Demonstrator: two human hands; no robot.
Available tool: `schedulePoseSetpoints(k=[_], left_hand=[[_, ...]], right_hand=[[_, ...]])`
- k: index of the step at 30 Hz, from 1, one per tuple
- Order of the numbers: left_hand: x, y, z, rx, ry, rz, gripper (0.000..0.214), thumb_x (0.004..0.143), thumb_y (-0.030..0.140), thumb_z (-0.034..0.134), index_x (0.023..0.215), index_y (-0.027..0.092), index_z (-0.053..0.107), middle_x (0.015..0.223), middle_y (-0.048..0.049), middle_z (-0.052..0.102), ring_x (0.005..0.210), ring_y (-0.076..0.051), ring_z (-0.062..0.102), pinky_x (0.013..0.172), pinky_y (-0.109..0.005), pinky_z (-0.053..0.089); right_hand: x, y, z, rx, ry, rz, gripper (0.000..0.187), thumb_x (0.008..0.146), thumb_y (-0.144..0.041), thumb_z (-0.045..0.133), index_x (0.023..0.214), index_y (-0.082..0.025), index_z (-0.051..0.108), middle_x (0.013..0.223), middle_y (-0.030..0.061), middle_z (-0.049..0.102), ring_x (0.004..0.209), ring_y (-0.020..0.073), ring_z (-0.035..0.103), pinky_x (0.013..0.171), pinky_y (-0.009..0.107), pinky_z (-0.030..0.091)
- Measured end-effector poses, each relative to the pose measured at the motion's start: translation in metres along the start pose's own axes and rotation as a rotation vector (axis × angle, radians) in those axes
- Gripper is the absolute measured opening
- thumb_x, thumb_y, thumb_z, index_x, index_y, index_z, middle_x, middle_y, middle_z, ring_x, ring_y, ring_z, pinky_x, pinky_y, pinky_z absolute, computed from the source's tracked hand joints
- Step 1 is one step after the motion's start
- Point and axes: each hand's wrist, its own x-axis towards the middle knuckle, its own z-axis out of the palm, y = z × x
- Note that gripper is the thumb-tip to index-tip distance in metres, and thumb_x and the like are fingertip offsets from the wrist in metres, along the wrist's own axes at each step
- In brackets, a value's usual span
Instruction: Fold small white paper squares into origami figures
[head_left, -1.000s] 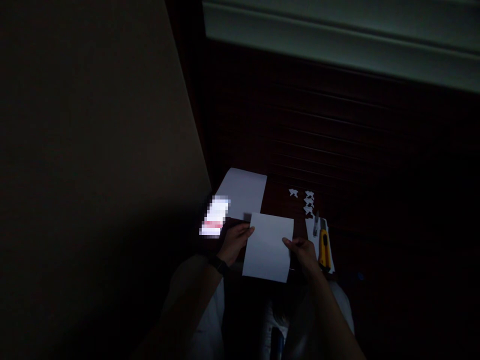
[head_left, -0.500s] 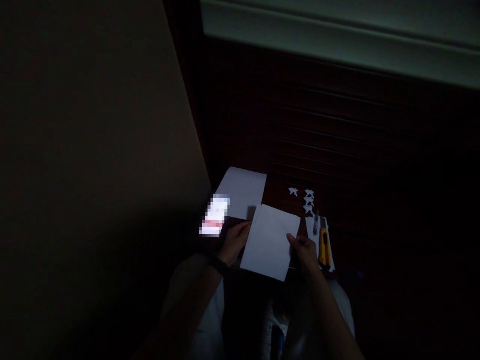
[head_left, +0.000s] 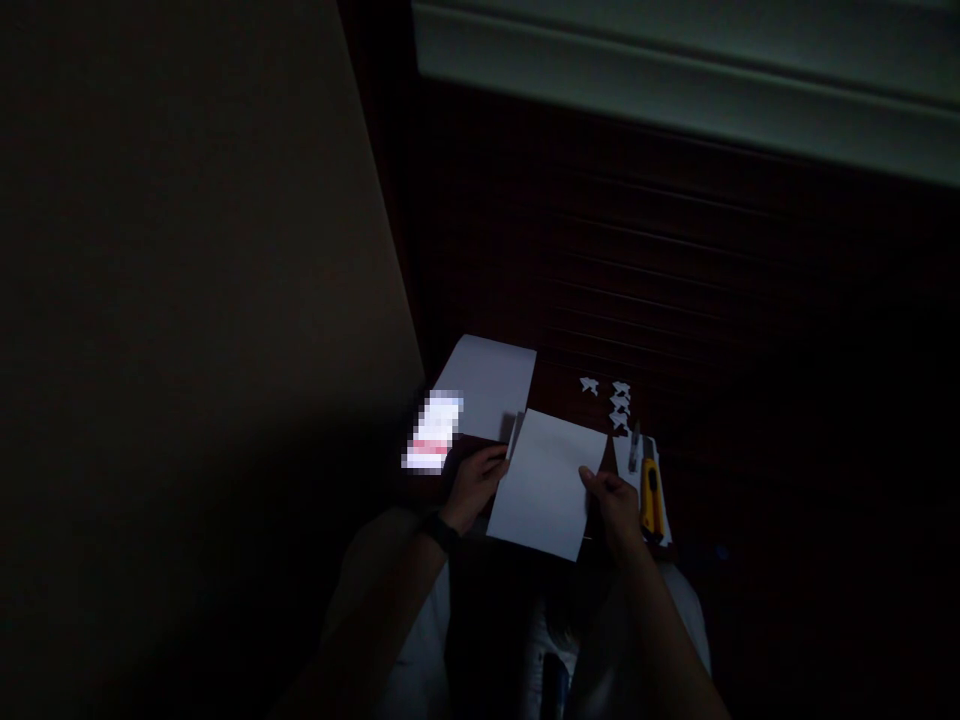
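Observation:
A white sheet of paper [head_left: 546,488], apparently folded over along its left side, is held up in front of me above the dark table. My right hand [head_left: 613,500] grips its right edge, thumb on top and fingers underneath. At the left edge my left hand [head_left: 478,482] has its fingers closed on the paper, the fingertips partly hidden behind it. Another white sheet [head_left: 491,380] lies flat farther back on the left. Several small folded paper pieces [head_left: 620,402] sit in a short column at the back right, with a single paper piece [head_left: 589,385] beside them.
A phone with a lit, blurred screen [head_left: 433,432] lies to the left, overlapping the flat sheet. On the right, a yellow utility knife [head_left: 651,500] and a pen [head_left: 634,447] rest on white paper [head_left: 624,455]. A pale wall or panel [head_left: 187,250] rises at the left.
The held paper has shifted slightly right, and its left side stands a little more open, showing a fold. Both hands keep their hold. The view has shifted slightly.

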Motion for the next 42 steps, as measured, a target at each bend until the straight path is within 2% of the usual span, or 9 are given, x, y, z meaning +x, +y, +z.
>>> schedulePoseSetpoints(k=[6,10,12,18,25,31,37,39,42], left_hand=[[-0.008,0.009,0.001,-0.078,-0.189,-0.027,0.050,0.068,0.031,0.074,0.113,0.013,0.062,0.108,-0.0148,0.067,0.094,-0.025,0.064,0.080,-0.035,0.049],[-0.011,0.012,0.002,0.016,-0.269,-0.070,0.038,0.071,0.034,0.070,0.103,0.013,0.067,0.097,-0.0136,0.070,0.079,-0.023,0.067,0.068,-0.031,0.050],[-0.010,0.011,0.002,0.053,-0.228,-0.058,0.036,0.070,0.035,0.071,0.098,0.013,0.069,0.090,-0.0128,0.072,0.075,-0.023,0.067,0.064,-0.030,0.049],[-0.004,0.004,-0.004,0.103,-0.096,0.025,0.032,0.068,0.037,0.071,0.089,0.013,0.070,0.091,-0.0114,0.071,0.082,-0.024,0.066,0.070,-0.032,0.050],[0.005,-0.003,-0.016,0.226,0.161,0.154,0.028,0.074,0.043,0.064,0.080,0.016,0.070,0.079,-0.0070,0.069,0.078,-0.023,0.062,0.070,-0.031,0.047],[0.002,0.011,-0.017,0.343,0.338,0.266,0.025,0.079,0.042,0.058,0.085,0.019,0.069,0.080,-0.0046,0.066,0.080,-0.022,0.058,0.075,-0.030,0.042],[-0.037,0.062,-0.042,0.578,0.511,0.332,0.029,0.085,0.042,0.051,0.091,0.020,0.069,0.092,-0.0043,0.068,0.086,-0.022,0.060,0.081,-0.029,0.041],[-0.059,0.079,-0.055,0.601,0.595,0.258,0.032,0.083,0.045,0.052,0.092,0.020,0.068,0.090,-0.0037,0.069,0.083,-0.022,0.061,0.074,-0.029,0.044],[-0.091,0.092,-0.070,0.571,0.586,0.123,0.036,0.079,0.049,0.056,0.096,0.020,0.068,0.092,-0.0031,0.070,0.084,-0.023,0.063,0.068,-0.028,0.047]], right_hand=[[0.002,0.003,0.000,0.044,0.076,-0.024,0.033,0.058,-0.047,0.077,0.062,-0.018,0.063,0.057,-0.0028,0.061,0.054,0.0138,0.053,0.053,0.025,0.040],[0.004,0.004,0.000,0.061,0.112,-0.035,0.034,0.058,-0.049,0.076,0.064,-0.018,0.064,0.061,-0.0007,0.064,0.058,0.0156,0.056,0.055,0.027,0.042],[0.004,0.004,0.000,0.063,0.134,-0.045,0.035,0.058,-0.050,0.076,0.065,-0.017,0.065,0.063,0.0001,0.064,0.059,0.0159,0.056,0.056,0.027,0.043],[0.004,0.004,-0.001,0.050,0.211,-0.095,0.039,0.061,-0.056,0.071,0.065,-0.018,0.062,0.060,-0.0007,0.061,0.059,0.0152,0.055,0.055,0.026,0.041],[0.004,0.001,-0.001,-0.008,0.288,-0.134,0.041,0.065,-0.061,0.064,0.067,-0.020,0.058,0.053,-0.0025,0.055,0.053,0.0144,0.050,0.049,0.026,0.037],[0.006,0.005,-0.002,-0.057,0.310,-0.151,0.041,0.067,-0.059,0.062,0.072,-0.019,0.061,0.058,-0.0012,0.058,0.058,0.0156,0.051,0.053,0.026,0.037],[0.015,0.005,0.003,-0.091,0.278,-0.197,0.039,0.069,-0.055,0.061,0.079,-0.017,0.064,0.066,0.0000,0.061,0.065,0.0163,0.053,0.059,0.026,0.040],[0.026,0.002,0.013,-0.098,0.241,-0.228,0.040,0.070,-0.055,0.060,0.079,-0.016,0.064,0.070,0.0006,0.063,0.067,0.0162,0.054,0.062,0.026,0.041],[0.051,-0.005,0.040,-0.111,0.193,-0.270,0.043,0.072,-0.056,0.057,0.083,-0.014,0.063,0.073,0.0019,0.064,0.069,0.0161,0.055,0.064,0.026,0.042]])
